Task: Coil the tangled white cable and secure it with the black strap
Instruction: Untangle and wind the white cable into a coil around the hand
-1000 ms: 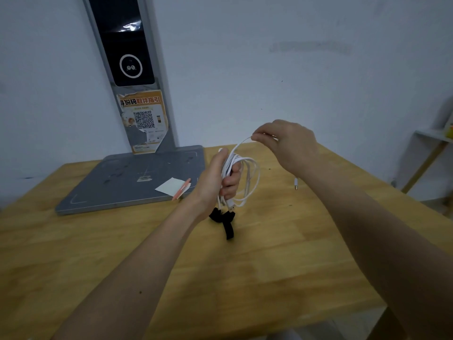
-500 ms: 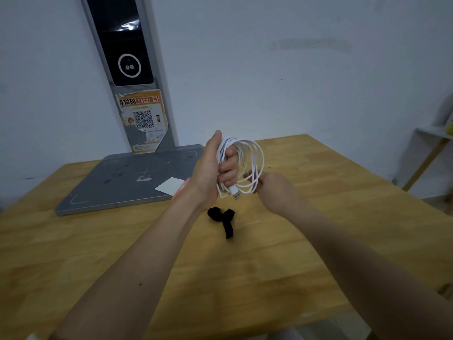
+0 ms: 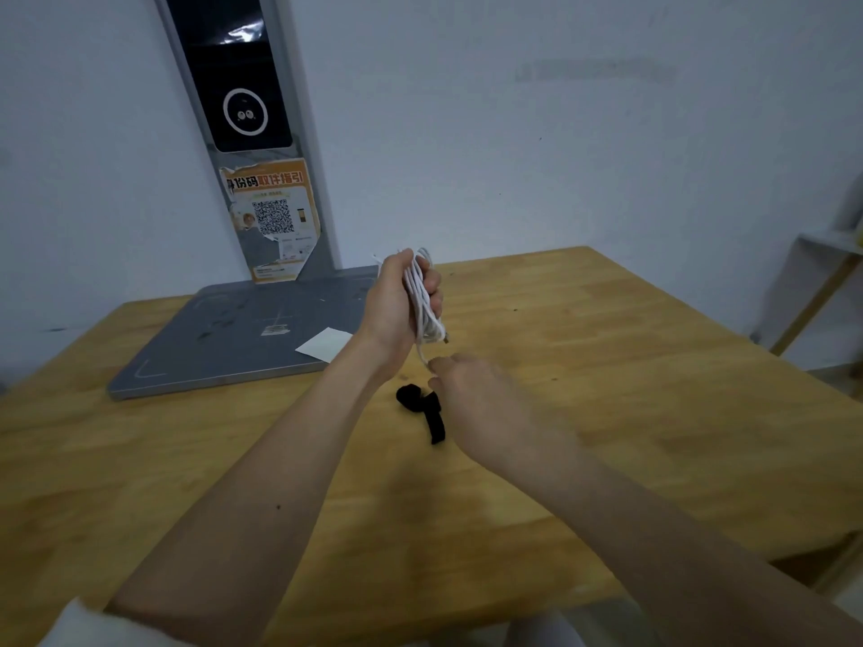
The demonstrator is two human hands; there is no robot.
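Observation:
My left hand is raised above the wooden table and grips the white cable, gathered into a narrow upright bundle of loops. A plug end sticks out at the bundle's lower right, and one strand hangs down to just beside my right thumb tip. My right hand is lower, back towards the camera, fingers slightly apart with nothing seen in them. It hovers right beside the black strap, which lies crumpled on the table and is partly covered by the hand.
A grey flat base with an upright post carrying a QR-code sticker stands at the back left against the wall. A white paper slip lies on the base's corner. A white shelf stands at the far right.
My right hand left the bottom of the coil and dropped down to the black strap. My left hand squeezed the loops into a tighter, narrower bundle and turned it upright.

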